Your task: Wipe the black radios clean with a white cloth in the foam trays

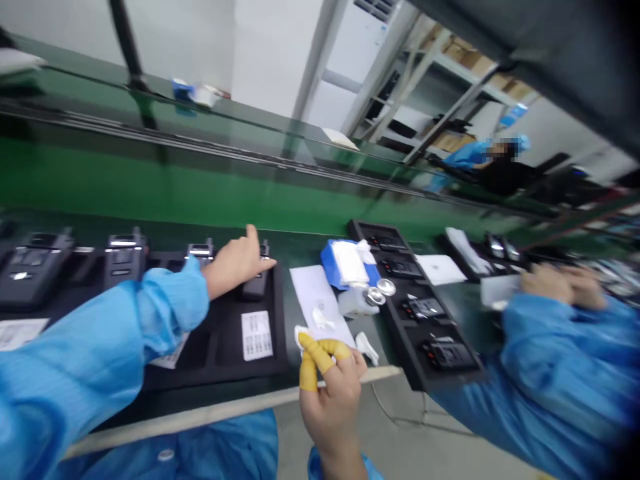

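Note:
My left hand reaches over the black foam tray, thumb and index finger spread apart. Just under it, partly hidden, is a black handheld device that looks like a two-way radio. Whether the hand touches it I cannot tell. Yellow finger cots cover several fingers of my right hand, which pinches a small white wipe at the bench's front edge. Beyond that hand lie a white paper sheet and a clear bottle with a metal top. A printed label sheet rests in the tray.
More such devices sit in the tray to the left. A blue tissue box stands behind the bottle. Another black tray holds several smaller devices. At the right, a co-worker's hands are over the bench. A green panel runs behind.

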Demonstrator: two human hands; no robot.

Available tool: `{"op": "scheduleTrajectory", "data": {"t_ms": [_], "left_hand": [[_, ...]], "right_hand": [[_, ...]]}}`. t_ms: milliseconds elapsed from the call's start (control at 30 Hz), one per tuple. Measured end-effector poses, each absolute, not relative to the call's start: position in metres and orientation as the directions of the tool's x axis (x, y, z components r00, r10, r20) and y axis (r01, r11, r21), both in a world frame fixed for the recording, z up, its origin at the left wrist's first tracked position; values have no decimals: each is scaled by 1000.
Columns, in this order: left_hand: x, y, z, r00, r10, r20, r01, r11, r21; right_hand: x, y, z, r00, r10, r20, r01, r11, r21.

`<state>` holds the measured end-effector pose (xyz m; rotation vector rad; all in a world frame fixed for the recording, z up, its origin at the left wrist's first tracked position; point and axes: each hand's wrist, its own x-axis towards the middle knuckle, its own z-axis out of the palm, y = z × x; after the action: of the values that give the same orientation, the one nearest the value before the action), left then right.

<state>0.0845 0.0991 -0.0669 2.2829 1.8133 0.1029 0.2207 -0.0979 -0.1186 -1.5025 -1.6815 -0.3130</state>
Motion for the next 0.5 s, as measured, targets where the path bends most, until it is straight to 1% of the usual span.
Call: {"op": "scheduleTrajectory", "data": {"t_ms": [67,133,200,233,300,367,433,500], "left_hand": [[84,100,-67,230,972,-50,968,-223,116],[75,99,-65,248,968,-44,968,-246,57],[59,95,-63,275,961,-6,961,-275,17],[49,92,-63,287,957,39,958,-286,-12],[30,84,-62,307,942,136,951,-296,-94],[15,75,-64,283,944,169,953,-257,-161],[6,69,-68,198,974,109,968,-177,-176],[4,68,-71,102,995,5,985,-100,-141]], "right_hand": [[245,-89,-118,124,696,707,963,87,-254],[275,-76,-116,221,673,706,975,-174,-140],[302,-62,-113,350,642,683,906,-418,-72],[311,-55,-112,394,647,653,873,-486,-45],[322,-44,-109,437,692,575,842,-540,10],[322,-39,-108,431,744,510,843,-534,66],[320,-40,-110,418,769,484,846,-524,101],[320,-42,-114,399,763,508,851,-515,104]]}}
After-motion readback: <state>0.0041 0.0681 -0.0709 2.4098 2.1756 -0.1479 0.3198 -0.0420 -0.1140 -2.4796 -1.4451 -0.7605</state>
